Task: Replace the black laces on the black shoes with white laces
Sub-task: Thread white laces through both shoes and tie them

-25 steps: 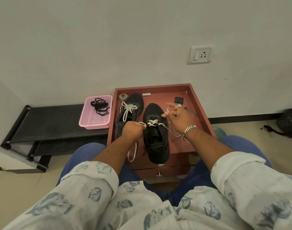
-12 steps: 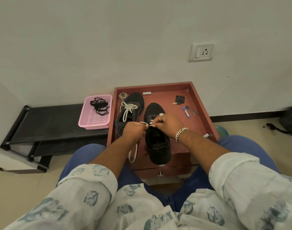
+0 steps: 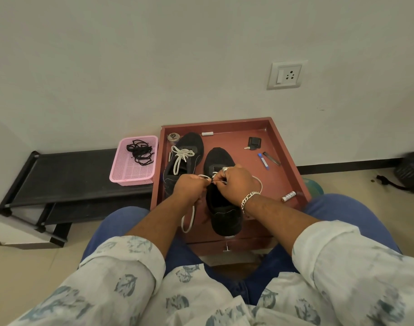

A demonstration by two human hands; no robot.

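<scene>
So both hands [image 3: 209,184] are pinching the white lace [image 3: 188,220] ends over the right shoe [image 3: 221,203] on the desk [image 3: 286,165]. I think I'm threading an eyelet, hard to tell. If my grip slips, the lace pulls back out.

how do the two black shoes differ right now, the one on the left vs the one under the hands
The left shoe has its white lace tied in a bow; the right shoe has its white lace loose, with a loop trailing beside it.
Nobody touches the left shoe; the left hand and right hand pinch the lace over the right shoe.
The left shoe sits farther back than the right shoe.
Both are black and rest in the red tray.
</scene>
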